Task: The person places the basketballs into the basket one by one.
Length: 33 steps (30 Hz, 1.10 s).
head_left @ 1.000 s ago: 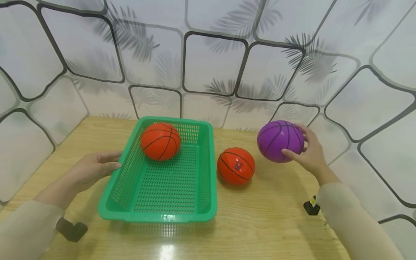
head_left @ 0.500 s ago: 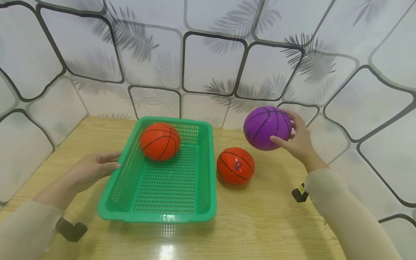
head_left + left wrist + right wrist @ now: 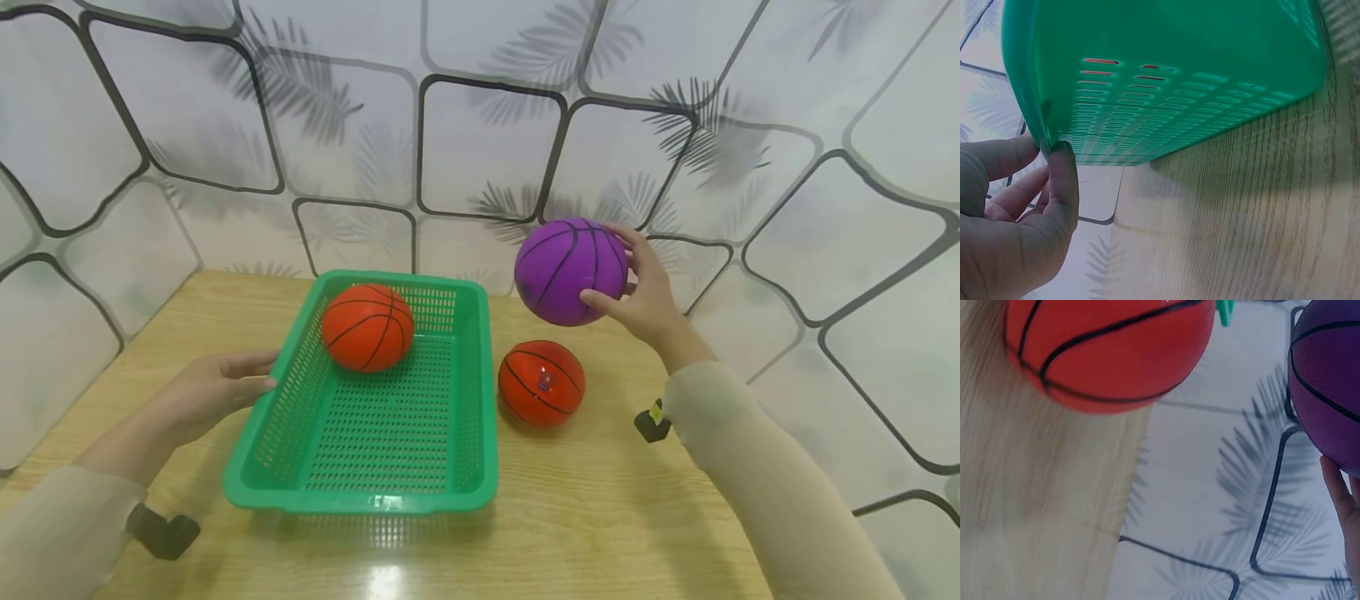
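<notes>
In the head view, the green basket (image 3: 360, 502) stands on the wooden counter (image 3: 600, 508) left of center, a red ball (image 3: 367, 329) lying in its far left corner. At the left of the frame, the left hand (image 3: 213, 392) pinches the basket's left rim between thumb and fingers. Right of center, the right hand (image 3: 641, 292) grips the purple ball (image 3: 562, 271) from its right side, holding it up off the counter, above and behind a second red ball (image 3: 542, 383) that sits just beside the basket. A leaf-patterned wall (image 3: 495, 150) fills the upper frame. The left wrist view shows thumb and fingertips on the rim at left, with the slotted basket side across the top. In the right wrist view, a red ball fills the upper left, and fingers support the purple ball at the right edge.
</notes>
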Motion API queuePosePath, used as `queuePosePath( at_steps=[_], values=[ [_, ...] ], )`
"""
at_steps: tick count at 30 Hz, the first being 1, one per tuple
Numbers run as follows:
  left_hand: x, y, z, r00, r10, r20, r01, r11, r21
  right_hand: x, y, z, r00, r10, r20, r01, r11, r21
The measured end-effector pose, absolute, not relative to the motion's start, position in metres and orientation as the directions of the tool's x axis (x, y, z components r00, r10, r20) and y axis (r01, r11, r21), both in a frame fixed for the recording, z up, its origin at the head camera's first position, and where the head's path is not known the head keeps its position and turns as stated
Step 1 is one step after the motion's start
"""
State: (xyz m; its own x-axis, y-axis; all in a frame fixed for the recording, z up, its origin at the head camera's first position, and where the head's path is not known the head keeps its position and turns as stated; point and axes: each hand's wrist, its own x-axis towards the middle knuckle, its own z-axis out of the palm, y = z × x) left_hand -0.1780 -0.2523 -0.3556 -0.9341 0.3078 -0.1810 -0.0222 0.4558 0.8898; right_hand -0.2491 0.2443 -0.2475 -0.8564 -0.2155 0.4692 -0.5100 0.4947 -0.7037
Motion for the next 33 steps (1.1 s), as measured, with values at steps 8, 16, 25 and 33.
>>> queuePosePath(
  at_steps=[8,16,25,33],
  values=[
    [-0.177,-0.252,-0.356,-0.936,0.302,-0.179,-0.022,0.457,0.889,-0.278,0.223,-0.257,-0.817,-0.285,0.501,-0.577,0.385,-0.721],
    [-0.177,-0.253,-0.357,-0.937,0.294,-0.19,-0.037,0.457,0.889,-0.281,0.183,-0.253,-0.76,-0.375,0.531,-0.641,0.299,-0.707],
    [-0.176,-0.253,-0.358,-0.934,0.306,-0.187,-0.045,0.417,0.908,-0.249,0.134,-0.231,-0.72,-0.481,0.5,-0.663,0.261,-0.702],
    [-0.177,-0.254,-0.359,-0.931,0.311,-0.19,-0.049,0.409,0.911,-0.261,0.108,-0.252,-0.672,-0.564,0.48,-0.686,0.229,-0.691]
  ],
)
